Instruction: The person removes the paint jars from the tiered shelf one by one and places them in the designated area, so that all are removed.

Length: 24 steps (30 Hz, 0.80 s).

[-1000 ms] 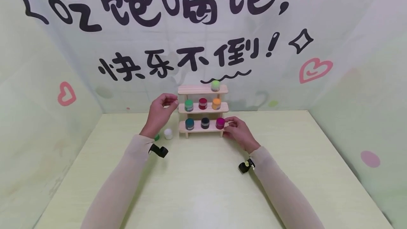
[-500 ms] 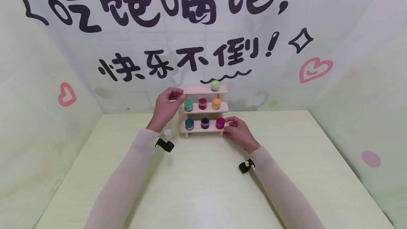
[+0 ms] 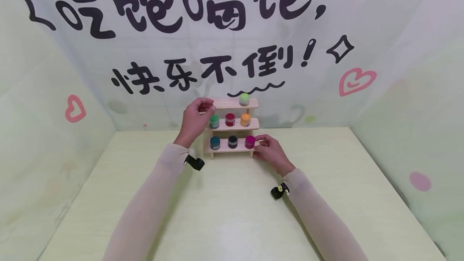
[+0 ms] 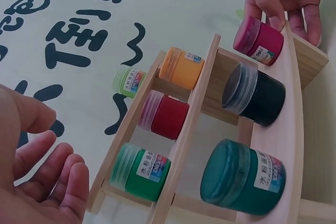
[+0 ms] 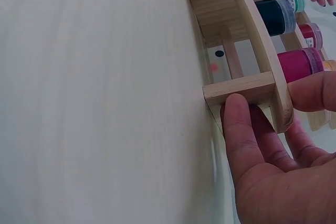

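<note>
A three-tier wooden rack (image 3: pixel 228 103) stands by the back wall, bearing small paint jars. One light green jar (image 3: pixel 244 99) is on top. Green (image 3: pixel 214 121), red (image 3: pixel 230 119) and orange (image 3: pixel 245 120) jars fill the middle tier; teal (image 3: pixel 215 143), black (image 3: pixel 233 141) and magenta (image 3: pixel 250 141) line the bottom one. At the top tier's left end is my left hand (image 3: pixel 196 120), its fingers loosely bent with nothing between them in the left wrist view. My right hand (image 3: pixel 272 153) grips the bottom tier's right end, thumb beside the magenta jar, fingers beneath.
The pale table (image 3: pixel 232 204) stretches out in front of the rack. A printed cloth backdrop (image 3: pixel 145 51) with large black characters rises right behind it. Side panels (image 3: pixel 417 132) enclose the table left and right. Each wrist carries a small black camera (image 3: pixel 195 162).
My left hand has moved right and slightly up to the rack's top tier. Its arm now covers the green and white jars seen on the table earlier. My right hand keeps its grip.
</note>
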Motion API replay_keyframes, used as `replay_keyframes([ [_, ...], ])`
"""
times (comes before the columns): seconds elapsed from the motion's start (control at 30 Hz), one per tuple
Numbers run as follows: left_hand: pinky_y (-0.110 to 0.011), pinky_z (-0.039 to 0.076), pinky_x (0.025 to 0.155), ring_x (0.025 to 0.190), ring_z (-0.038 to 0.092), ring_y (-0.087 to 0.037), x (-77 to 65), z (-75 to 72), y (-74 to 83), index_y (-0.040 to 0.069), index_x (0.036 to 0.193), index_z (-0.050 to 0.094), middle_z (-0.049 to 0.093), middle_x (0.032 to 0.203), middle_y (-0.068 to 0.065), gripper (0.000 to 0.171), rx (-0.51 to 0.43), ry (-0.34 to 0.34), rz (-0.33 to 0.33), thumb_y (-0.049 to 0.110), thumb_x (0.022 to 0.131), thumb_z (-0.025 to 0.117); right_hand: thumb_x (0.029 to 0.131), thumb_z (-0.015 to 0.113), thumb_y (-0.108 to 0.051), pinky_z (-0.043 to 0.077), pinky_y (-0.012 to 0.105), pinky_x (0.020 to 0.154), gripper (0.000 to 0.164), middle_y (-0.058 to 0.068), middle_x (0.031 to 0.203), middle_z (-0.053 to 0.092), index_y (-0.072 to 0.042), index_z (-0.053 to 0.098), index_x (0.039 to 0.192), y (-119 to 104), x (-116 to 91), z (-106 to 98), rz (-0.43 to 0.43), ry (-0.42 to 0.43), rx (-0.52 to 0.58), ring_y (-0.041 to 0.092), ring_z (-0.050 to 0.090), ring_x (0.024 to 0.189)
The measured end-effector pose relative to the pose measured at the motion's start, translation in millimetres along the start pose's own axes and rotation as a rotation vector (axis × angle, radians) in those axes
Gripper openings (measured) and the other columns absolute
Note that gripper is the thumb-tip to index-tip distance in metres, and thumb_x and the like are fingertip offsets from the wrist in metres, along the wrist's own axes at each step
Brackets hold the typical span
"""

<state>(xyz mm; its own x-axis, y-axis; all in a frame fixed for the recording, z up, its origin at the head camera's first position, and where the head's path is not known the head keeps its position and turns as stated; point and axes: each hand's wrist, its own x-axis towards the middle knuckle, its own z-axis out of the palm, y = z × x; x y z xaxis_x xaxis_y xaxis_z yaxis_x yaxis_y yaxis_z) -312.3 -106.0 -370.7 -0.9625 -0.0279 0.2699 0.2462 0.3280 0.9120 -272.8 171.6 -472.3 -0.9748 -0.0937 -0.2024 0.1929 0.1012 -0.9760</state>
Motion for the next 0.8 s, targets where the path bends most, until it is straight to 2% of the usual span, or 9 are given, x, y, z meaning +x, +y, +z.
replay_keyframes([
  [0.23,-0.038,0.056,0.1,0.109,0.064,-0.023,7.9,11.8,6.2,0.009,0.128,0.069,0.071,0.118,-0.007,0.03,0.013,-0.013,-0.001,0.023,0.102,0.071,0.101,0.061,-0.006,0.063,0.04,0.096,0.036,0.008,0.104,0.052,-0.006,0.058,0.137,0.1,-0.4,-1.3,0.01,0.001,-0.016,0.024,0.068,0.098],
  [0.4,-0.037,0.057,0.101,0.11,0.064,-0.022,16.8,22.8,14.2,0.008,0.129,0.068,0.07,0.118,-0.007,0.032,0.021,-0.013,-0.002,0.022,0.101,0.072,0.101,0.061,-0.005,0.064,0.038,0.094,0.035,0.009,0.105,0.052,-0.007,0.058,0.136,-0.6,1.5,0.4,0.024,0.001,-0.029,0.023,0.066,0.097],
  [0.8,-0.04,0.052,0.104,0.112,0.062,-0.022,31.8,55.0,36.4,0.011,0.13,0.067,0.071,0.116,-0.005,0.034,0.119,-0.033,-0.004,0.026,0.1,0.073,0.101,0.062,-0.004,0.063,0.039,0.095,0.036,0.011,0.11,0.061,-0.004,0.058,0.137,-1.3,-1.6,-0.1,0.009,-0.016,-0.026,0.024,0.07,0.099],
])
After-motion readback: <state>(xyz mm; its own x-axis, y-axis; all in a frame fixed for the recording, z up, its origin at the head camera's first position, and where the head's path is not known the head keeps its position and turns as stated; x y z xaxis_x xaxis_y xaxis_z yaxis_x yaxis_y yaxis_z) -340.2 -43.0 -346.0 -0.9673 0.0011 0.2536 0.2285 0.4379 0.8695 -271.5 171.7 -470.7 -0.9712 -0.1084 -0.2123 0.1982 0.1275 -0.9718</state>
